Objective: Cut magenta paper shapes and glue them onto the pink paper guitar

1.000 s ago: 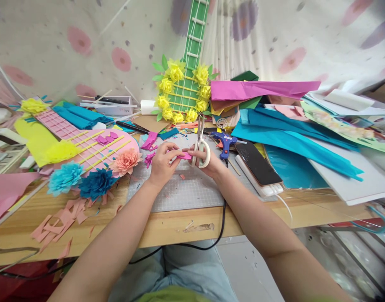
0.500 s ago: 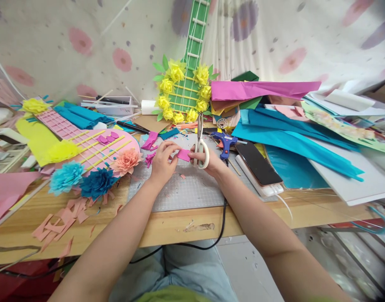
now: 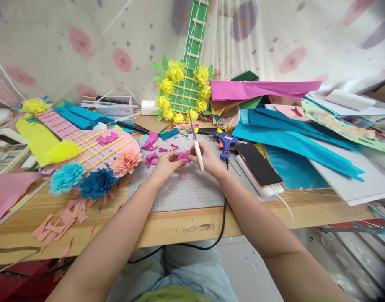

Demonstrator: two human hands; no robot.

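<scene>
Small magenta paper is pinched by left fingers and right fingers.
Beside the paper, the right-held scissors have been turned edge-on.

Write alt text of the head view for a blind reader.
Left hand and right hand hold small magenta paper over a gray cutting mat; the right also holds white-handled scissors. A pink model guitar lies left, a blue glue gun right.

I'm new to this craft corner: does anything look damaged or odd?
Yes: the wooden table has a rough brownish patch near its front edge, as though its surface peeled, and salmon paper scraps lie strewn at the left.
</scene>
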